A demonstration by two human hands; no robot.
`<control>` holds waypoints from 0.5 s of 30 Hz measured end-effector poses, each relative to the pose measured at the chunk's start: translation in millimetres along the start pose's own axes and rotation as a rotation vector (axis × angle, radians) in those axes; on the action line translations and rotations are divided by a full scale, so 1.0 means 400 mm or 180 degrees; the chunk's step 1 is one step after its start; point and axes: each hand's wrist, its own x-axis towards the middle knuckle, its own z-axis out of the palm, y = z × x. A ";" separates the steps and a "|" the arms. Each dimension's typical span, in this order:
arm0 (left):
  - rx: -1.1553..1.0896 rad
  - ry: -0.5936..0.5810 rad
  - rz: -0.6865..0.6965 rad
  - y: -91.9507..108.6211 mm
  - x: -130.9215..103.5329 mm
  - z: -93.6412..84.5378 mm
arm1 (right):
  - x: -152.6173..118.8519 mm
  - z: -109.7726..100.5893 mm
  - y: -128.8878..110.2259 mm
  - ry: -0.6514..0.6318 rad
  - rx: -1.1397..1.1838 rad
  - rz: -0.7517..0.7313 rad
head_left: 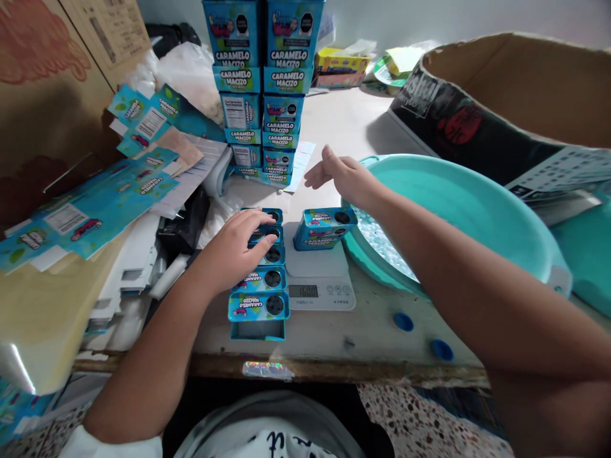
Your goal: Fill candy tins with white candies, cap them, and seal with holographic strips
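Now, left hand (240, 247) on tins (252, 306), scale (329, 280) beside.

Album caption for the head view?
Blue tin on a digital scale, left hand at the tin row, right hand raised.

Cool, fairly even light fills the scene; its source is out of view. The tabletop (329, 117) looks pale toward 12 o'clock, while a soft shadow lies beside the black-printed carton (443, 121) at 1 o'clock. The brown cardboard (28, 121) at 10 o'clock sits dimmer. A white streak of glare crosses the yellowish plastic (62, 318) at 8 o'clock, and rainbow glints spark from the shiny tape (267, 369) at 6 o'clock. Wide-angle distortion stretches shapes at the edges. Small lettering turns mushy, yet the scale's display (304, 291) reads clearly.
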 end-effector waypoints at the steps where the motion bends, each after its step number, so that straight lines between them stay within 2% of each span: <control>1: 0.0003 0.0012 0.0005 -0.001 0.000 0.000 | 0.000 0.000 0.000 -0.0004 0.0003 0.0006; 10: 0.0043 0.0131 0.0218 -0.002 0.000 0.002 | -0.002 -0.004 0.003 -0.0038 -0.0009 -0.0040; 15: 0.0043 0.0146 0.0183 0.003 -0.001 -0.003 | -0.005 -0.004 -0.004 -0.0032 -0.0077 -0.0014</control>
